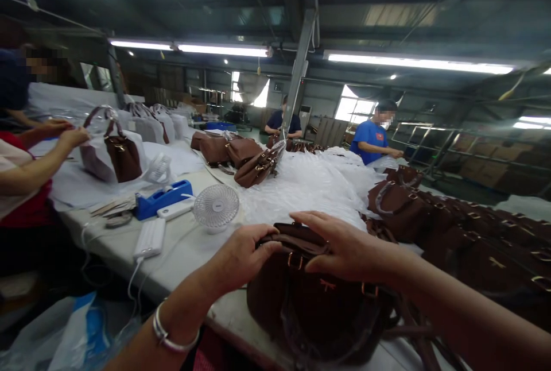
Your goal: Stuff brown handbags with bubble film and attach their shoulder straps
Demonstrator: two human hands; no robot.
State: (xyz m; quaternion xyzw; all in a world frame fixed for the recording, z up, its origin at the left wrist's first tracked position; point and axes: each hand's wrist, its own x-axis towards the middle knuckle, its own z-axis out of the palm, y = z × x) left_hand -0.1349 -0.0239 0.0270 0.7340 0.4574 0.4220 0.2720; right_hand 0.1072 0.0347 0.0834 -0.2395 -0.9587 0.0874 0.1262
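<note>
A dark brown handbag [318,313] stands upright at the near edge of the table, its handles hanging down the front in clear wrap. Gold buckles and a small gold bow emblem show on its face. My left hand [252,250], with a silver bangle on the wrist, pinches the left end of the bag's top edge between thumb and fingers. On the right side of the opening lies my right hand [340,244], thumb in front and fingers stretched over the top. Its fingers are apart and touch the bag. The inside of the bag is mostly hidden.
A small white fan [216,207], a blue tape dispenser [166,198] and a power strip [150,239] stand left on the table [189,250]. White wrapping sheets [305,187] lie behind the bag. Brown handbags [465,233] crowd the right. Co-workers stand around; one at left handles a wrapped bag [123,155].
</note>
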